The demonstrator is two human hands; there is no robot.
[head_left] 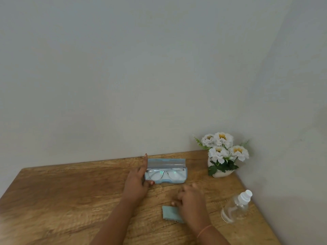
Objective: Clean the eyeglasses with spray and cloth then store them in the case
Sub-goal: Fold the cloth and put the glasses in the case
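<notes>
Glasses [163,174] in open case [166,163], L hand [137,181] touching its end.

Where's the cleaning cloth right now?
In the head view, the blue cloth lies flat on the wooden table, its right part hidden by the right hand, left of the spray bottle and nearer the camera than the open case.

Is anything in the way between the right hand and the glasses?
Nothing visible. The case lid stands open, the glasses lie exposed, and only bare table lies between them and the right hand. The left hand touches the case's left end, off to the side.
</notes>
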